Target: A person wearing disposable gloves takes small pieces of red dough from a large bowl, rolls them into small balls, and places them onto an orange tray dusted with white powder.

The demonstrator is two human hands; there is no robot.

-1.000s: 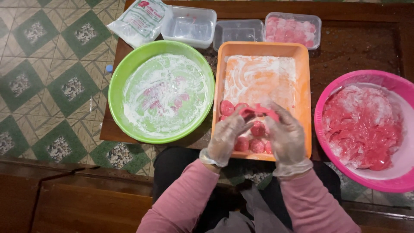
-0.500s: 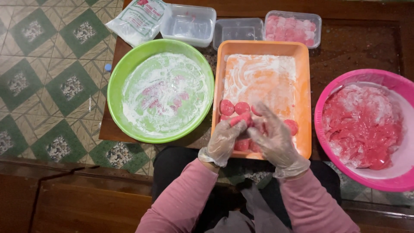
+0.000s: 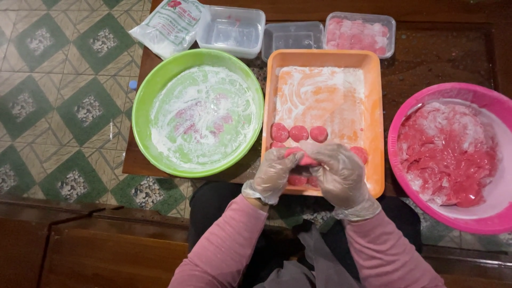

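A pink bowl (image 3: 488,98) holds red dough; a green bowl (image 3: 160,85) holds white flour. Gloved left hand (image 3: 273,175) and right hand (image 3: 341,173) press together around a pink dough piece (image 3: 304,158) over the floured orange tray (image 3: 376,106) of pink balls (image 3: 298,133).

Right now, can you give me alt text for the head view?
Two gloved hands, left hand and right hand, shape a pink dough piece over a floured orange tray of pink balls, between a green bowl and a pink basin.
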